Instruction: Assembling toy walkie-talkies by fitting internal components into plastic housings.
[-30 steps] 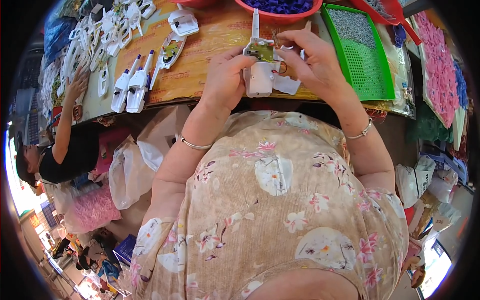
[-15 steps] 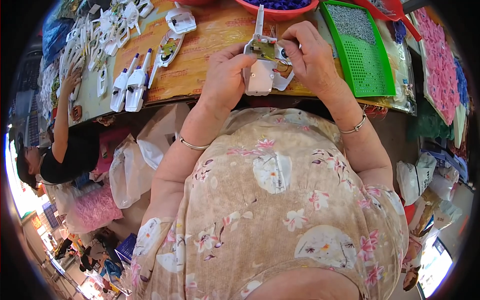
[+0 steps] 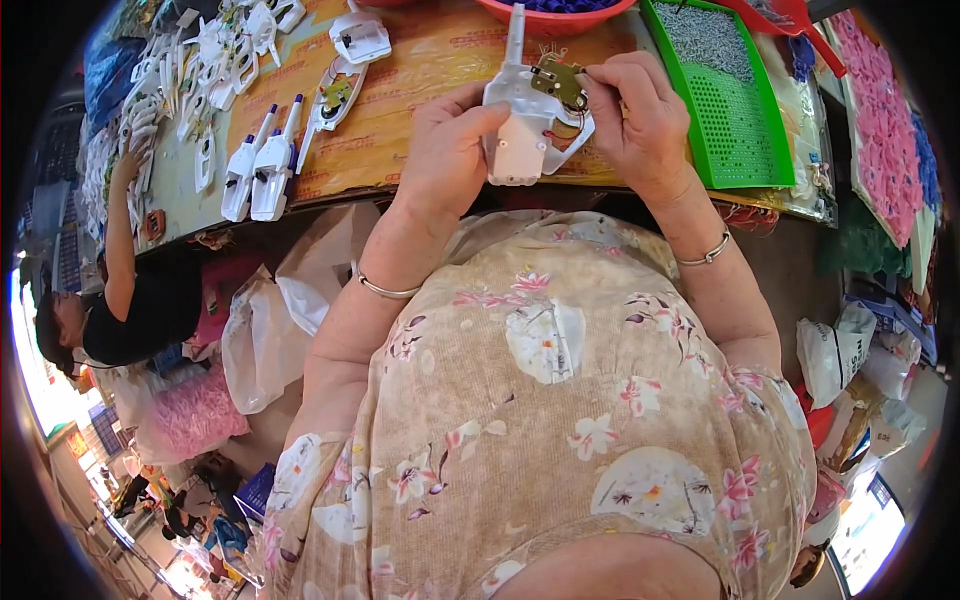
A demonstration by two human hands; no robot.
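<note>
My left hand point(image 3: 447, 145) is closed round the left side of a white plastic housing point(image 3: 520, 148), the thumb lying over its edge. A long narrow stem of the housing points away from me. Between the thumb and fingers of my right hand point(image 3: 640, 125) is the right edge of a small green circuit board point(image 3: 556, 78). The board is tilted at the upper right of the housing, and thin wires hang from it toward a curved white arm of the housing. My right fingertips are partly hidden behind the hand.
Two white units with dark tips point(image 3: 270, 175) lie to the left, beside a half-shell with a board point(image 3: 335, 95). A pile of white parts point(image 3: 215, 65) fills the far left, where a co-worker's arm point(image 3: 122, 220) reaches. At right stands a green tray point(image 3: 782, 150) of small metal pieces; behind is a red basin point(image 3: 560, 22).
The circuit board has come up off the housing and shifted right, turning at an angle in my right hand. My left hand still holds the housing in nearly the same place.
</note>
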